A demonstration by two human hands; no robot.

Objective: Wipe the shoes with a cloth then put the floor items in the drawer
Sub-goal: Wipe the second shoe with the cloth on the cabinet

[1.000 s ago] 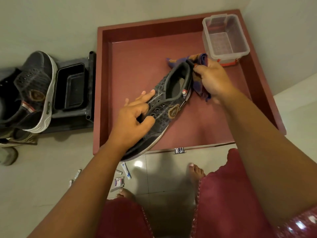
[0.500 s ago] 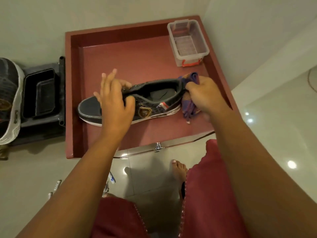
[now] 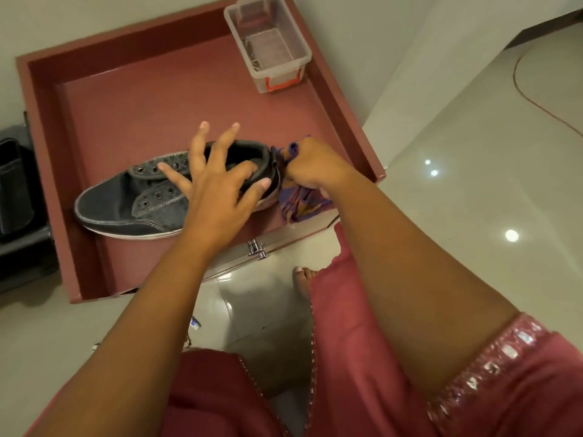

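A: Changed just now? Turned flat since a moment ago: shoe (image 3: pixel 132 203) lying in the drawer (image 3: pixel 41 127), toe pointing away from the right grip, heel right against it. Tilted up half a second earlier.

B: And the left hand (image 3: pixel 214 184)? Fingers spread apart over the shoe opening, thumb near the collar, pressing rather than closing, it seems. Not clamped on anything.

A: Right hand (image 3: pixel 312 168)? Clamped on the purple cloth (image 3: pixel 299 200), bunched at the heel, touching the back of the shoe.

B: Meaning for the task? Probably wiping of the heel now, with the shoe steadied. Floor items not yet moved.

A: Look of the shoe? Dark grey, laceless eyelets, pale sole edge, worn. Beyond the right grip, a clear box (image 3: pixel 268 42), farther in the drawer.
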